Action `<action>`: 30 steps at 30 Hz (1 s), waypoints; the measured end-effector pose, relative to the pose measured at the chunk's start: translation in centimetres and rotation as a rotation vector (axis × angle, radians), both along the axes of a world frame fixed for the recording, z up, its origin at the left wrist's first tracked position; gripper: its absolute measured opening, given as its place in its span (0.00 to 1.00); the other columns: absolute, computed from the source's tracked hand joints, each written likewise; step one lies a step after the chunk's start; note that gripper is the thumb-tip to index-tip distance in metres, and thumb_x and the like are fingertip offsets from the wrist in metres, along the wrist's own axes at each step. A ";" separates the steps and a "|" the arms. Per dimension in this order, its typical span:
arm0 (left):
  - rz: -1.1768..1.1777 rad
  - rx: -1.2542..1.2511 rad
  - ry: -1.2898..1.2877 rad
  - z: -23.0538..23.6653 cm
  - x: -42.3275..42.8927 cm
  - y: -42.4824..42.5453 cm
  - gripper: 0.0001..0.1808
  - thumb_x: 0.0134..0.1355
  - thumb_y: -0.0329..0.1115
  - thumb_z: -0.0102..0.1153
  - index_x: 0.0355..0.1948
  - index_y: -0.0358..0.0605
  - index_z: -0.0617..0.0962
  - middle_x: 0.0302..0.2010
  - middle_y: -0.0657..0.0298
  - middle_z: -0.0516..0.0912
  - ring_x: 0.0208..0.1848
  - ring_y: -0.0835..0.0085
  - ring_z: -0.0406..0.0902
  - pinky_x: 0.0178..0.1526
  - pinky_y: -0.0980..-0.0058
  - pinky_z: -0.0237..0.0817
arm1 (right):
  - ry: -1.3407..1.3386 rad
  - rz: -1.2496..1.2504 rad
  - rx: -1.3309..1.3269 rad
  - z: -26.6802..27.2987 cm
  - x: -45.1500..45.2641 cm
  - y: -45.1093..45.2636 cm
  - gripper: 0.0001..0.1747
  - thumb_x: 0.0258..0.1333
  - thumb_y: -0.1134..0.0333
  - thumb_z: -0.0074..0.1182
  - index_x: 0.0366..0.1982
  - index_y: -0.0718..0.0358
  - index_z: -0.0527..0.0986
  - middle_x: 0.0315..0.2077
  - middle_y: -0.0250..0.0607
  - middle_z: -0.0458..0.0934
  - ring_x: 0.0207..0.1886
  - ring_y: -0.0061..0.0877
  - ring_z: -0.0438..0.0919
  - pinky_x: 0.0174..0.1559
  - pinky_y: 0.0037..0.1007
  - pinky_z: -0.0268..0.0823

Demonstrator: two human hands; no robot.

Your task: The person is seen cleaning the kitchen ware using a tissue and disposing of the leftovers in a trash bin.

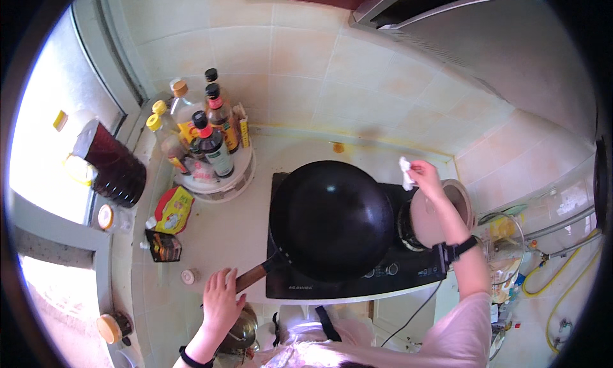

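A black wok (330, 219) sits on the left part of a black cooktop (383, 286), its inside bare and slightly shiny. Its brown wooden handle (251, 278) points toward my lower left. My left hand (220, 296) is at the handle's end, which lies between thumb and forefinger; whether the fingers grip it is not clear. Off to the right, my right hand (426, 177) pinches a crumpled white tissue or cloth (406, 174) in the air, apart from the wok. Below that forearm stands a pot with a pale lid (426, 224), partly hidden by the arm.
A round white rack (230, 188) at the left holds several sauce and oil bottles (218, 152). Seasoning pouches (175, 210), a small jar (190, 276) and a large dark jug (115, 164) stand near the window. A range hood (503, 52) hangs upper right; hoses (536, 286) run along the right.
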State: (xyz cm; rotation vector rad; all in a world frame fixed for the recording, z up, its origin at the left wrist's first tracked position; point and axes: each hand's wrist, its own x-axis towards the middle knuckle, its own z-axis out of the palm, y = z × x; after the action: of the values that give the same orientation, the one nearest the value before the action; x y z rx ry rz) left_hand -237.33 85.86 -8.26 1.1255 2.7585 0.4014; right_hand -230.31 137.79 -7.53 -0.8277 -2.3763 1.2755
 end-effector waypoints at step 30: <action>0.159 -0.243 -0.114 -6.7 -7.7 6.1 0.19 0.38 0.39 0.57 0.33 0.44 0.73 0.34 0.60 0.74 0.33 0.62 0.71 0.34 0.66 0.63 | -0.421 0.600 0.287 -24.9 -22.4 9.2 0.07 0.38 0.68 0.51 0.23 0.62 0.74 0.21 0.44 0.74 0.25 0.31 0.74 0.30 0.29 0.65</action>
State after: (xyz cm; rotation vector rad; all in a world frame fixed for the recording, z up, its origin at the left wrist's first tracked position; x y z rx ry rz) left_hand -245.01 91.96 -14.98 0.8054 2.7134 0.1352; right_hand -252.66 146.99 -32.41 -0.3174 -3.2133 0.9607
